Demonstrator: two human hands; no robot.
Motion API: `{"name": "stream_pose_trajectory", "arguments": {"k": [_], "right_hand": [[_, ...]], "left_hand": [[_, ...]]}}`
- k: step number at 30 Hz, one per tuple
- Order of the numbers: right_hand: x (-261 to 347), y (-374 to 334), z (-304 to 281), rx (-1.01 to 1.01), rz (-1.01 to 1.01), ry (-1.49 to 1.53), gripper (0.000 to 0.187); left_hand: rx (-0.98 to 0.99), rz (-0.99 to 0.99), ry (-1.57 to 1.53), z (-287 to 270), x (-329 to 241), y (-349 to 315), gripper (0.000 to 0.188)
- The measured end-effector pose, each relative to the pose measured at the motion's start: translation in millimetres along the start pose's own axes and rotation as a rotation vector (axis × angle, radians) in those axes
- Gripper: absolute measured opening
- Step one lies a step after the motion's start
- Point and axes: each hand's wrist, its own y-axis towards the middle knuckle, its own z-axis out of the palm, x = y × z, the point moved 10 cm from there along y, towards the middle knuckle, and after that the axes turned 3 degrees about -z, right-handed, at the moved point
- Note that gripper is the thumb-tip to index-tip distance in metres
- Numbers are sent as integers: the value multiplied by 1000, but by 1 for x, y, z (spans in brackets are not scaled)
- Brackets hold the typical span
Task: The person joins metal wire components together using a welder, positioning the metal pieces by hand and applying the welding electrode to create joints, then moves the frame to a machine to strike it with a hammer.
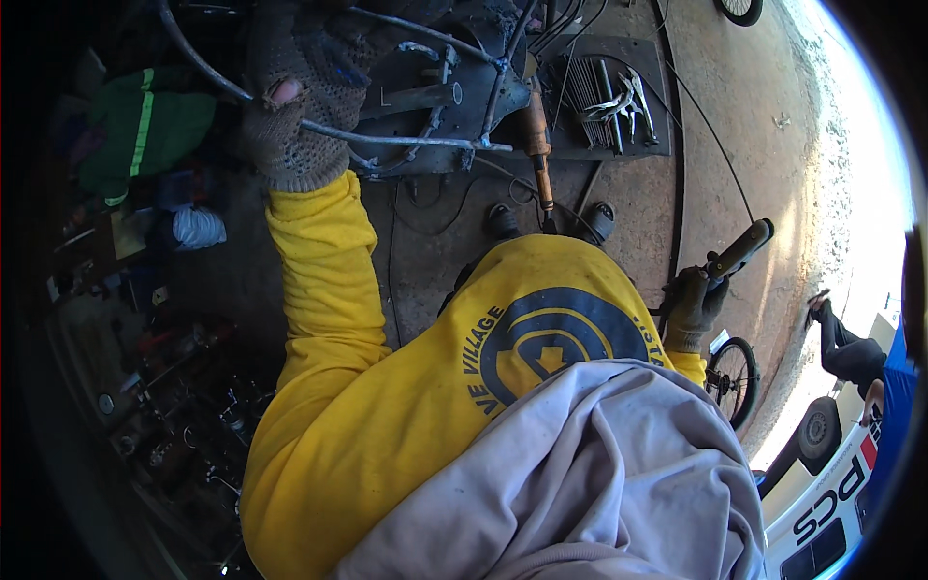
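Observation:
My left hand (304,116), in a worn brown knitted glove with a bare thumb tip showing, is closed around a bent metal rod (406,138). This rod looks joined to a frame of welded rods (491,92) over a dark metal bench. A short pipe (425,98) lies inside the frame. Out to the right, my gloved right hand (694,300) is closed on a long green and black hand tool (742,247); a thin cable seems to run up from its far end. Between bench and body is an orange-brown tapered tool (537,135).
Locking pliers (628,104) and a bundle of thin rods (578,92) lie on a dark plate (652,145). Cables cross the floor by my feet (600,220). A bicycle wheel (735,379), another person (851,348) and a white vehicle (822,503) are rightward; clutter (184,425) fills the left.

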Motion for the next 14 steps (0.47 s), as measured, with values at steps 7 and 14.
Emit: {"name": "stream_pose_trajectory", "arguments": {"k": [7,14], "right_hand": [[-5,-1,-1,5,-6,-4,43],[-6,-1,-4,3,2,4,44]], "left_hand": [[-243,3,70,-26,0,-16,76],[-52,-80,95,61,15,19,92]]}}
